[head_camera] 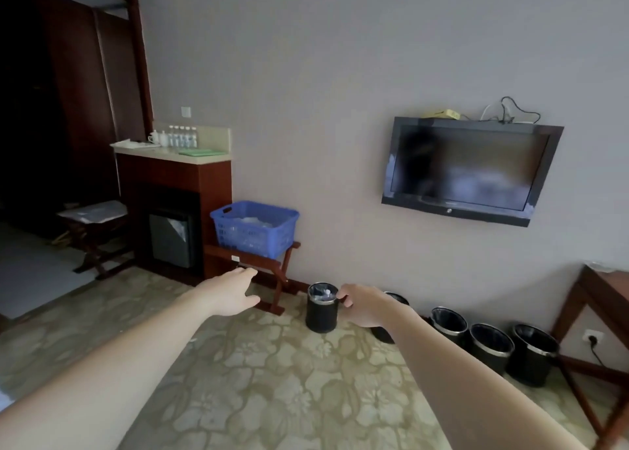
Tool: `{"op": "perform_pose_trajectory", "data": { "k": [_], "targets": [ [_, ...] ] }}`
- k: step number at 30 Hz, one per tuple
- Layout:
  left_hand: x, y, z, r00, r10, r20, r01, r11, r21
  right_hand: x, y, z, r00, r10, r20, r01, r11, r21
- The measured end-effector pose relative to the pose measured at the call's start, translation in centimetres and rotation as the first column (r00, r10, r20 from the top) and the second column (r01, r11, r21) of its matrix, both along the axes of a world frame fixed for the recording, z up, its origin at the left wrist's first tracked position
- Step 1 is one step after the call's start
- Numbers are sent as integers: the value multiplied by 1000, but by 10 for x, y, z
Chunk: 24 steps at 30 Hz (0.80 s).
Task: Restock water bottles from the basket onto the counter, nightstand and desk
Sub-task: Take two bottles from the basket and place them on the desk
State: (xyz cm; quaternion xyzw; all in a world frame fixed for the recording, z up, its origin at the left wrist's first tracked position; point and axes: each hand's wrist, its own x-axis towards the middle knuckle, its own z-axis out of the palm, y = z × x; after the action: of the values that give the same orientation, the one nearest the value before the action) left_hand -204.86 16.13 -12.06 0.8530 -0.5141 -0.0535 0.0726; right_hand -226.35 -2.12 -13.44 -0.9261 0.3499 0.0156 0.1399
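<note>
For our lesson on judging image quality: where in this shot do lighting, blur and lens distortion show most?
Head view: the wardrobe at left sinks into near-black shadow; the TV screen carries hazy reflections. Head view again: bottles on the counter and the contents of the basket look soft, and straight edges lean from the wide lens.

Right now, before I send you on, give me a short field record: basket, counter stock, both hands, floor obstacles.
basket: blue, on a wooden rack against the wall, clear plastic items inside
counter: left of the basket; water bottles upright in a row at the back
left hand: fingers straight, stretched toward the rack, empty
right hand: fingers loosely curled, empty
floor: black bins along the wall below the TV
desk: only a wooden corner shows at the right edge
</note>
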Motion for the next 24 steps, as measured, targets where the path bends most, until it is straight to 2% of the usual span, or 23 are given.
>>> {"op": "perform_pose_trajectory", "data": {
  "k": [6, 11, 19, 24],
  "targets": [
    [17, -93, 4, 999, 31, -19, -32, 998, -46, 37, -102, 12, 999, 49, -6, -49, 998, -36],
    [39, -137, -7, 997, 76, -6, -76, 997, 20, 73, -156, -7, 995, 98, -18, -98, 995, -1],
    [119, -194, -16, 989, 145, -39, -143, 989, 34, 157, -225, -30, 985, 173, -20, -172, 984, 52],
    [189, -241, -10, 987, 156, -28, -155, 988, 24, 235, -274, -27, 983, 185, 1, -185, 982, 30]
  ]
}}
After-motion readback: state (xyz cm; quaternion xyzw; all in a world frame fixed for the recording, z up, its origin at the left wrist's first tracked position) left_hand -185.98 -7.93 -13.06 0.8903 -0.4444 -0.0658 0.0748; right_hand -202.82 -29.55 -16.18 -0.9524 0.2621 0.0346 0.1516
